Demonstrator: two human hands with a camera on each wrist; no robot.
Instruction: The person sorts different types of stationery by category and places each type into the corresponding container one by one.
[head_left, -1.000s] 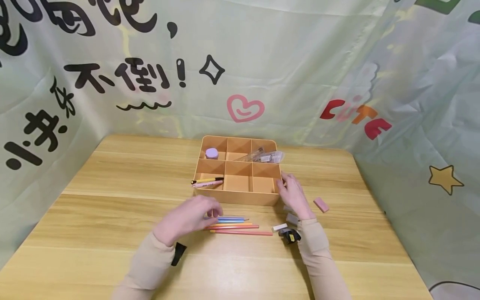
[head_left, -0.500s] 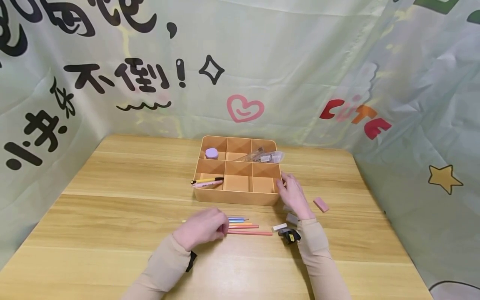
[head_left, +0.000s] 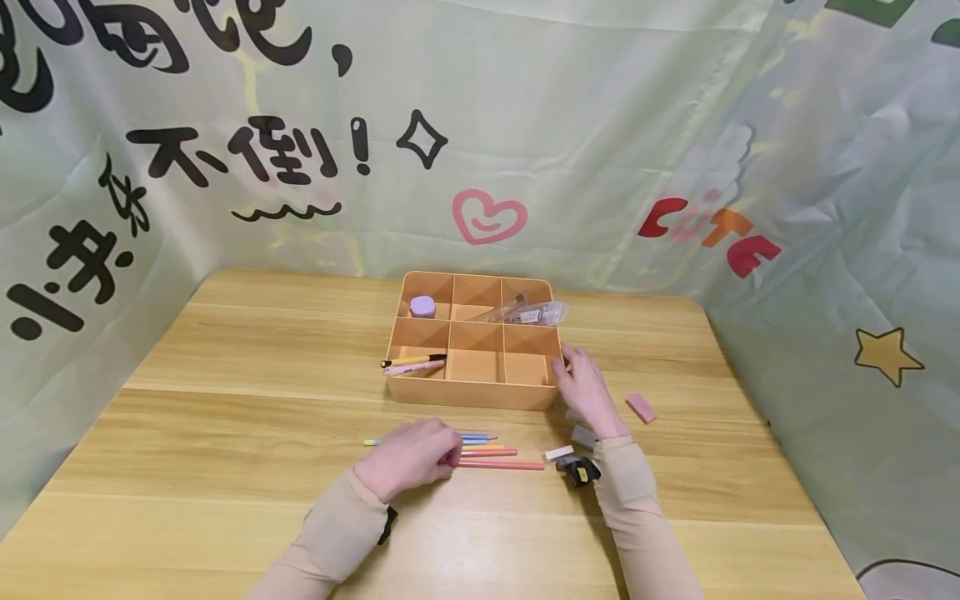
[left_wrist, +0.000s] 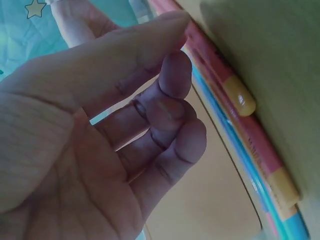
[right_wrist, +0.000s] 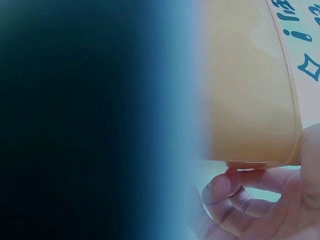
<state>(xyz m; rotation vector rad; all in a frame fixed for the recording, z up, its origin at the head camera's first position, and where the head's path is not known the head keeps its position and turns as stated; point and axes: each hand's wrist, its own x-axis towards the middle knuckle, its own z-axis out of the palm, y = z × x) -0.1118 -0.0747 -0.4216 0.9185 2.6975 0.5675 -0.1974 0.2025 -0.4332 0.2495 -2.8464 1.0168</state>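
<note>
My left hand is over a small row of pencils on the table. Its thumb and index fingertip pinch the nearest red pencil, close to its yellow end in the left wrist view; the other fingers curl loosely. Beside it lie another red pencil, an orange pencil and blue pencils. My right hand grips the right front corner of the tan divided organizer box, fingertips at its rim. In the right wrist view the box wall shows above curled fingers, with a dark blur covering the left half.
A yellow pen and a pink pen lie in the box's front left compartment. A purple item and clear packaged items sit in back compartments. Near the right arm are a pink eraser, a white block and a black object.
My left hand has come down and to the right, from above the pencils' left ends to the nearest red pencil. My right hand stays at the box corner.
</note>
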